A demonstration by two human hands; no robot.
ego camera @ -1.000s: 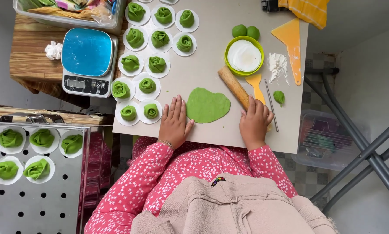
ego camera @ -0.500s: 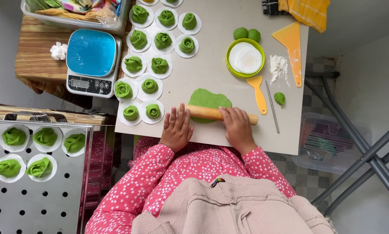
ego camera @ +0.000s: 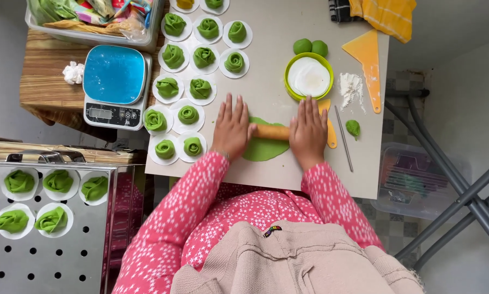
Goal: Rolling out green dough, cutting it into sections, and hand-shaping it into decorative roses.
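Two flat, open hands, left hand [ego camera: 232, 126] and right hand [ego camera: 309, 130], press one wooden rolling pin [ego camera: 272, 132] onto one green dough sheet [ego camera: 263, 148] on the board [ego camera: 266, 65]. Two green dough balls [ego camera: 310, 47] sit beside one round green bowl [ego camera: 309, 77].

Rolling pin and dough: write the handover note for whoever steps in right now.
Left hand and right hand: both flat, palms down on the wooden rolling pin, one at each end.
Pin lies across the green dough sheet on the board.
Done: many shaped green rolls sit on paper rounds; more on the steel tray.
Left: this sheet is not shaped; two dough balls wait by the green-rimmed bowl.
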